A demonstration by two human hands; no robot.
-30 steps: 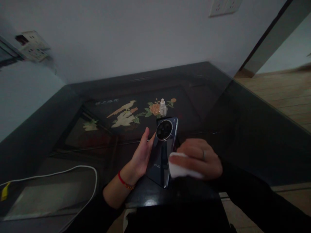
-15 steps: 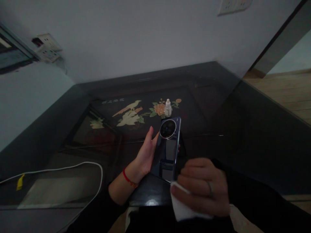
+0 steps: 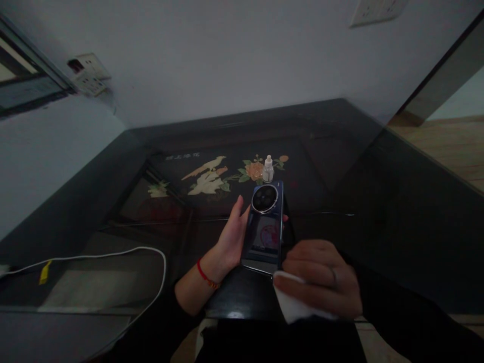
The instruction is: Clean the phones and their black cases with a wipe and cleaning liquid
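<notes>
A dark blue smartphone (image 3: 260, 242) with a large round camera ring lies tilted in my left hand (image 3: 231, 239), its back facing me. The thumb runs along the phone's left edge and fingertips show at its right edge. A red cord bracelet circles that wrist. In my right hand (image 3: 321, 275) a white wipe (image 3: 293, 302) is pinched, close by the phone's lower right corner; whether it touches the phone I cannot tell. That hand wears a ring. Just beyond the phone's top, a small white-capped dropper bottle (image 3: 268, 170) stands upright on the dark glossy table (image 3: 325, 151).
The tabletop carries a bird-and-flower picture (image 3: 209, 176). A white cable (image 3: 113, 253) with a yellow tag (image 3: 44, 272) curves across the left side. Wall sockets (image 3: 91, 75) sit at the upper left, and another socket plate (image 3: 374, 11) at the upper right.
The view has shifted a little, moving everything slightly right in the picture. The phone's back has tilted, and its reflection now shows a pinkish round shape. Both hands keep their holds.
</notes>
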